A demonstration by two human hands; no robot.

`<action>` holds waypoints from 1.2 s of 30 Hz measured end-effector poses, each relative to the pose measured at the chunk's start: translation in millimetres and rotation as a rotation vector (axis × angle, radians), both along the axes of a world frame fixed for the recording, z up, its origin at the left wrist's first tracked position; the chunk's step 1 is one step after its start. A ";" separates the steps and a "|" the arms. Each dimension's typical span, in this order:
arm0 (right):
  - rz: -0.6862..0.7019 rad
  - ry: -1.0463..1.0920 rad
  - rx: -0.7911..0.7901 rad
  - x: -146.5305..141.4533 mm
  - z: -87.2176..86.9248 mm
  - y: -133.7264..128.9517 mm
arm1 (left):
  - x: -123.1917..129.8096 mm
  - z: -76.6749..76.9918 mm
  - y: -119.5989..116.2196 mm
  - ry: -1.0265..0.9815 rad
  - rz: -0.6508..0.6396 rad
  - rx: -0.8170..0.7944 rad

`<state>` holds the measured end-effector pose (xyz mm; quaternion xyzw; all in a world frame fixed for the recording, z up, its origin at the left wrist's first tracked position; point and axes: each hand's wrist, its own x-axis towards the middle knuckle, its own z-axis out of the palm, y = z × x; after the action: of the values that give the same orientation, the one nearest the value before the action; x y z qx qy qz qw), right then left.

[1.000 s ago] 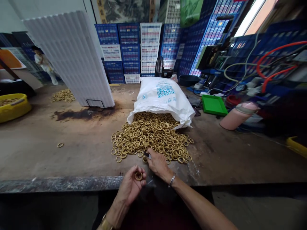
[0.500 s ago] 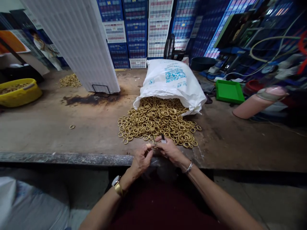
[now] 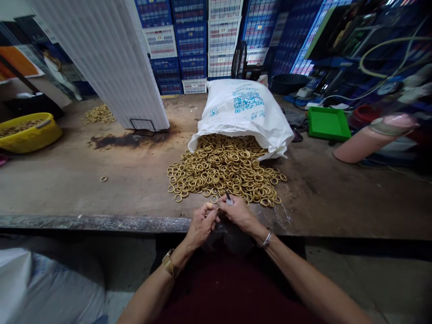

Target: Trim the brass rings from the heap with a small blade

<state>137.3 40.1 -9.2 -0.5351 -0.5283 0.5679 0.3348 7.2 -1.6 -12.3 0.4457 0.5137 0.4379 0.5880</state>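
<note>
My left hand [image 3: 201, 224] is closed in a pinch at the table's front edge, holding what looks like a brass ring, mostly hidden by the fingers. Touching or nearly touching it, my right hand [image 3: 240, 213] is closed around a small knife-like tool [image 3: 229, 198] with a grey and black end that sticks up past the fingers. Its working end is hidden between the hands. Just beyond them lies a heap of brass rings [image 3: 222, 166], spilling from the mouth of a white woven sack [image 3: 248, 105] with blue print.
One loose ring [image 3: 104, 178] lies on the worktable [image 3: 141, 193] at left. A yellow tub [image 3: 32, 137] and a white corrugated panel [image 3: 111, 67] stand farther left. To the right are a green tray [image 3: 329, 123] and a pink bottle [image 3: 367, 141]. Stacked crates [image 3: 191, 38] fill the back.
Both hands stay together at the table edge, with small finger shifts. My left wrist has turned slightly. The view has shifted a little.
</note>
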 end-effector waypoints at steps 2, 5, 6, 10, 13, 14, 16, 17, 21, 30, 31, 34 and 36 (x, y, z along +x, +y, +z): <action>-0.012 -0.016 0.013 0.2 -1.3 1.1 | -0.1 3.0 0.7 0.002 -0.029 -0.001; 0.000 -0.011 0.005 0.0 0.2 0.6 | -1.2 8.0 0.9 -0.024 -0.063 -0.026; 0.007 -0.003 -0.001 -0.3 1.1 0.1 | -2.0 8.9 0.7 -0.042 -0.072 -0.035; 0.018 0.015 -0.004 -2.2 1.9 -0.7 | -6.9 6.5 0.1 -0.125 -0.090 -0.057; 0.002 -0.041 0.046 -2.0 -2.5 1.8 | -9.6 3.3 -0.2 -0.209 -0.073 -0.089; -0.001 -0.080 0.077 -1.2 -4.2 2.5 | -9.9 3.0 -0.3 -0.243 -0.059 -0.102; 0.029 -0.193 0.189 1.0 -6.9 2.4 | -9.7 3.1 -0.3 -0.298 -0.025 -0.122; 0.073 -0.259 0.264 2.1 -7.6 1.3 | -9.2 3.4 -0.4 -0.313 -0.011 -0.127; 0.311 -0.518 0.494 4.7 -8.2 -6.6 | -7.4 2.0 -0.6 -0.299 0.012 -0.103; 0.397 -0.728 0.530 3.3 -7.4 -10.1 | -6.5 -2.6 -2.0 -0.090 0.024 -0.020; 0.402 -0.742 0.528 2.9 -6.6 -10.2 | -6.4 -2.8 -2.1 -0.062 0.027 -0.003; 0.428 -0.811 0.512 1.4 -3.9 -9.3 | -6.6 -2.1 -4.3 -0.017 0.041 0.037; 0.431 -0.879 0.497 1.4 -2.3 -6.8 | -7.5 1.4 -8.2 -0.026 0.036 0.035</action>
<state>138.8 33.4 -11.6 -0.5063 -0.8343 0.2048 0.0749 -0.2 -9.9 -10.9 0.4408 0.5061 0.4632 0.5788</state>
